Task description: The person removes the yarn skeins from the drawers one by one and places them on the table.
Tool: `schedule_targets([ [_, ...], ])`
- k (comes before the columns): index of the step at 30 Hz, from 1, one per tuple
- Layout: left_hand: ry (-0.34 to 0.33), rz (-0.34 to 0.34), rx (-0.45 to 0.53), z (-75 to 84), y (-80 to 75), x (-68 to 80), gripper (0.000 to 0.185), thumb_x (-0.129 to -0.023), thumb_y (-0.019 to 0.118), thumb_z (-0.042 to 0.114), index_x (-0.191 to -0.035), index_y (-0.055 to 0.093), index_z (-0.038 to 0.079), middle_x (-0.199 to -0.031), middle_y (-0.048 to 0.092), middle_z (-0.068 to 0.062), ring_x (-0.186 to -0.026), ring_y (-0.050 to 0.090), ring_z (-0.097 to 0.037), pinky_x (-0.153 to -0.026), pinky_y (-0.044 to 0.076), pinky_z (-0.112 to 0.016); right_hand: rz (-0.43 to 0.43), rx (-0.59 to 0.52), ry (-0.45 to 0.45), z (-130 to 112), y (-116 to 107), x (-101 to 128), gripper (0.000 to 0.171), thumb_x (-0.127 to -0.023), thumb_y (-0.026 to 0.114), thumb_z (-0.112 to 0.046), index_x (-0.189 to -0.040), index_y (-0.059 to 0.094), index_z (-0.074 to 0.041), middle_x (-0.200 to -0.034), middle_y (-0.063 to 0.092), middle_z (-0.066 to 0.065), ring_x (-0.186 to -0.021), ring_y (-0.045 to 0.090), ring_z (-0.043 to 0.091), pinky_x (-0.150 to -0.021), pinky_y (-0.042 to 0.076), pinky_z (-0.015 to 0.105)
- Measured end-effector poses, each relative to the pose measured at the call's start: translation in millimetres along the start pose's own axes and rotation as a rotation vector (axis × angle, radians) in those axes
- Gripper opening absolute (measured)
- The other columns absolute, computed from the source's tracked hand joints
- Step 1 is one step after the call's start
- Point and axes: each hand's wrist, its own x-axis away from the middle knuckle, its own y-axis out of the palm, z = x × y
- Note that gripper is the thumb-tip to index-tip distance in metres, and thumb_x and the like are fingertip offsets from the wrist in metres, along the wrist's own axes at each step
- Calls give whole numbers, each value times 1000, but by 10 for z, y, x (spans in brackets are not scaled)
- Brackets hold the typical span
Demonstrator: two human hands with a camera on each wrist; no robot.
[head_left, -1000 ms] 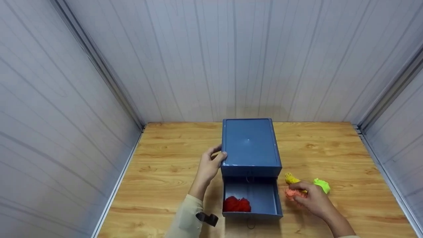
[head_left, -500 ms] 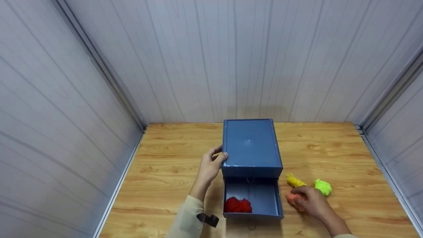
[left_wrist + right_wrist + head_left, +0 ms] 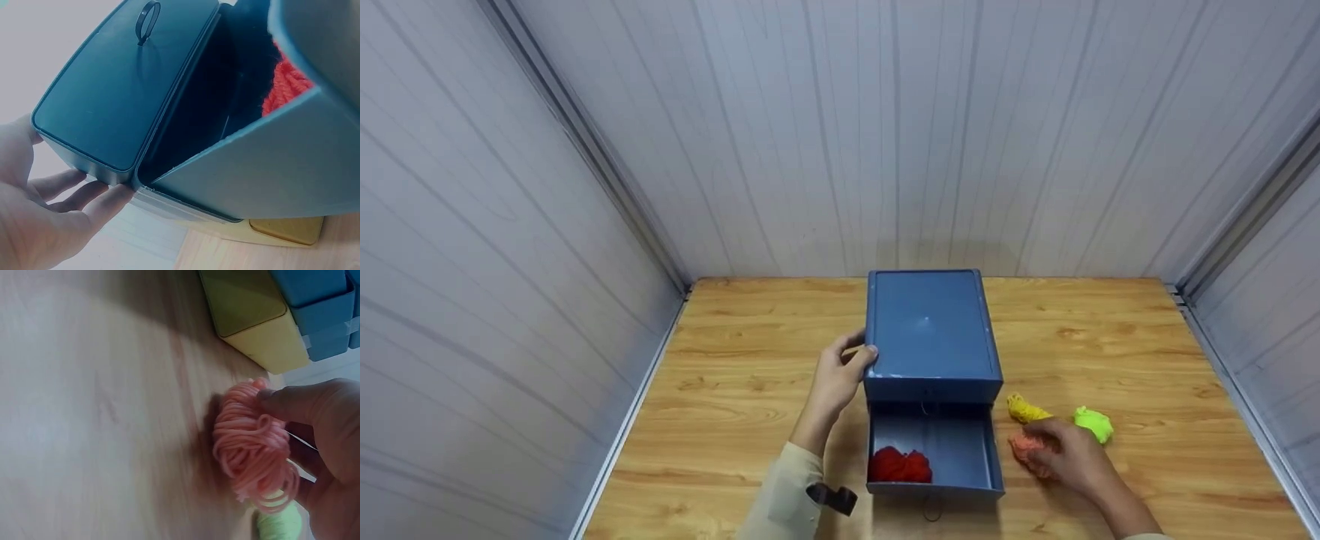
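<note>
A blue drawer unit stands on the wooden table, its blue drawer pulled out. Inside that drawer, toward the front left, lies a bundle of red yarn. My left hand holds the unit's upper left edge, thumb on top and fingers against the side. To the right of the drawer, my right hand pinches a skein of coral-pink yarn between thumb and fingers, low over the table. Yellow yarn and lime-green yarn lie just beyond that hand.
Below the blue drawers, a yellow drawer shows in the right wrist view. A wire loop handle hangs from the drawer front. Pale panel walls enclose the table at the back and both sides.
My right hand and the pink yarn have shifted slightly toward me, uncovering more of the yellow yarn. My left hand stays on the drawer unit.
</note>
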Motion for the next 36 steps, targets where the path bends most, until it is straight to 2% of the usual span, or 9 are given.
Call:
schedule_targets([
  [4,-7,2,11,10,5,-7,50,-99,64,16,-145,54,-1,-144,56,-22,-128,59,-36,-98,57,-37,24,-14,-18,-25,-43,26,29,-83,83,-6,-111,76,-8,-113,76,11,-114,67,37,-94,55,56],
  [7,-6,4,18,23,10,-5,50,-99,64,16,-145,54,-1,-143,56,-22,-127,60,-35,-98,57,-37,51,-21,-27,-57,-68,38,28,-84,84,-9,-111,76,-8,-113,76,10,-113,68,37,-93,56,55],
  [11,2,6,17,24,7,-2,51,-100,64,16,-146,53,-2,-143,56,-22,-128,59,-36,-98,57,-37,85,-42,-45,-140,-115,54,28,-84,84,-11,-111,77,-10,-115,75,8,-109,69,31,-81,61,41],
  [14,4,8,12,17,2,4,51,-100,63,17,-146,53,-2,-144,55,-23,-128,59,-36,-98,57,-37,100,-60,-65,-233,-158,68,29,-84,85,-14,-112,78,-13,-116,75,5,-104,70,27,-71,59,28],
  [16,3,10,13,17,2,11,51,-100,64,17,-146,53,-2,-144,55,-22,-127,59,-36,-97,57,-37,116,-68,-81,-305,-183,79,28,-83,86,-17,-111,79,-15,-115,76,2,-100,70,23,-69,57,24],
  [23,-4,12,25,11,3,16,50,-99,64,16,-145,54,-2,-145,55,-22,-127,59,-35,-97,57,-36,119,-92,-164,-551,-221,118,25,-86,84,-26,-110,79,-20,-113,75,-2,-98,69,17,-70,59,28],
  [28,0,6,27,8,17,9,51,-99,64,15,-145,53,-3,-144,55,-23,-126,60,-35,-98,57,-36,107,-101,-203,-696,-233,137,25,-85,84,-20,-110,79,-22,-112,73,-5,-99,68,14,-73,58,28],
  [33,25,11,13,5,27,11,51,-98,64,15,-144,54,-4,-142,56,-25,-125,61,-37,-97,58,-37,126,-124,-280,-824,-196,158,24,-85,84,-16,-108,78,-19,-108,73,-5,-92,69,15,-69,57,27],
  [36,31,15,-6,-1,20,17,50,-99,64,16,-144,55,-3,-142,57,-24,-126,60,-38,-96,58,-38,110,-134,-279,-913,-149,180,23,-86,84,-18,-107,77,-24,-107,72,-9,-93,68,12,-71,58,25],
])
